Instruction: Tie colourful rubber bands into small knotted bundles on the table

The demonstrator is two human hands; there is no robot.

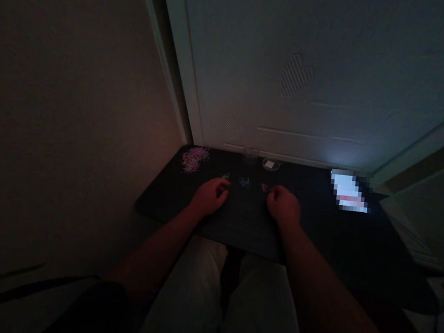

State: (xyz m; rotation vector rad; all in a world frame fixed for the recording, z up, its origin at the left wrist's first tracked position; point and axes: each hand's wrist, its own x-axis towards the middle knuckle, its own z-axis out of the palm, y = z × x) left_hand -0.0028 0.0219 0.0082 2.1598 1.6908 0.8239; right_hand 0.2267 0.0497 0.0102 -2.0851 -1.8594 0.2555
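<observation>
My left hand (212,194) rests over the dark table (241,215), its fingers curled beside a small pale pile of thin strands (225,177). Opposite it, my right hand (281,201) has its fingertips close together at a small reddish pile (264,187). Whatever either hand may hold is too small and dark to make out. Between the hands lies a small blue pile (244,182). A larger pink and purple heap of thin strands (194,159) sits at the table's back left corner.
Behind the piles stand a clear container (251,153) and a round lid-like disc with a white label (270,164). A bright, pixelated screen (348,191) lies at the right. A pale panel with raised hearts (294,110) borders the table's back edge; a wall is at left.
</observation>
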